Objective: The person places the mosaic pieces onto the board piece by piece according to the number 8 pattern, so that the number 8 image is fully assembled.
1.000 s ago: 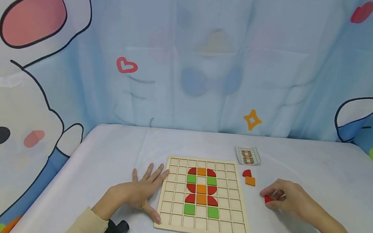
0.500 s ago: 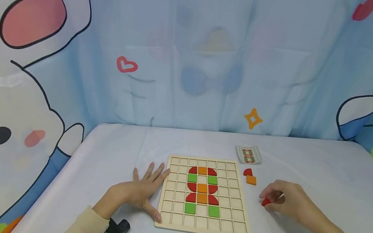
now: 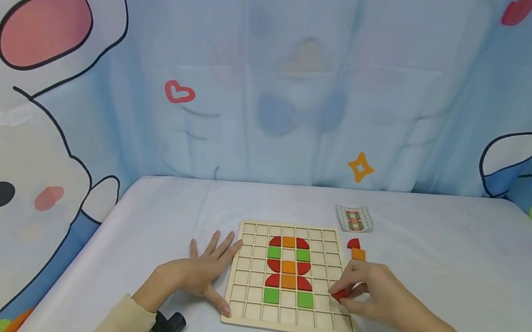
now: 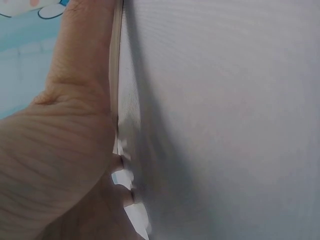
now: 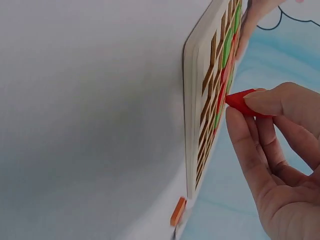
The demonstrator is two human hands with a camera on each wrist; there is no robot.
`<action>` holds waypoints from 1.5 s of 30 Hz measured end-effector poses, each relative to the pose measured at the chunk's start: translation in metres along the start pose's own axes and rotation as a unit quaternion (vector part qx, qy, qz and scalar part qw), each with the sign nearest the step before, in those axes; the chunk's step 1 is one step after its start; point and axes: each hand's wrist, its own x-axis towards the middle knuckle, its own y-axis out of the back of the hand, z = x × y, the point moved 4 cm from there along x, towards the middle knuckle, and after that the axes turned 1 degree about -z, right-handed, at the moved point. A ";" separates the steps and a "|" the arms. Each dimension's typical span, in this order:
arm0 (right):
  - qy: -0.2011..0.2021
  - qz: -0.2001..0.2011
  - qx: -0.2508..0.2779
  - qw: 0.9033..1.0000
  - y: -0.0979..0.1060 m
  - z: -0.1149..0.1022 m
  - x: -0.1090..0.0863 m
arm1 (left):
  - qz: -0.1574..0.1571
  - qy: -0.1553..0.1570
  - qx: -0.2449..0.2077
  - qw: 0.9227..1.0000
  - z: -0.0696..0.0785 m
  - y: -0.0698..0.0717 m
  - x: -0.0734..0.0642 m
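A wooden grid board (image 3: 245, 314) lies on the white table, with red quarter-round, orange square and green square tiles set in its middle columns. My left hand (image 3: 202, 273) is spread flat at the board's left edge, thumb by the near corner and fingertips by the side. Over the board's right columns, my right hand (image 3: 373, 291) pinches a red tile (image 3: 339, 295) between thumb and fingers. The right wrist view shows the same red tile (image 5: 245, 102) held above the grid, its far part covered by the thumb.
Right of the board lie a loose red quarter-round tile (image 3: 354, 243) and an orange square tile (image 3: 358, 254). Behind them is a small pattern card (image 3: 354, 219) printed with a grid. A blue cartoon curtain (image 3: 270, 132) hangs behind the table's far edge.
My right hand has moved left with the red tile, from the tabletop beside the board to over its right columns. The left hand has stayed in place.
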 end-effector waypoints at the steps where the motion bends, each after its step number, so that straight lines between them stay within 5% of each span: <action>1: -0.004 -0.002 0.011 1.000 -0.003 -0.002 0.002 | 0.000 0.000 -0.001 1.000 0.000 0.000 0.000; 13: -0.009 -0.015 0.118 0.993 -0.036 -0.018 0.018 | -0.005 -0.007 -0.009 1.000 -0.001 0.001 0.002; 31: -0.058 -0.018 0.064 0.996 -0.046 -0.020 0.018 | -0.003 -0.001 -0.006 1.000 0.000 0.001 0.000; 45: -0.025 -0.039 -0.027 0.999 -0.049 -0.029 0.019 | -0.004 -0.006 -0.017 1.000 0.000 0.002 0.000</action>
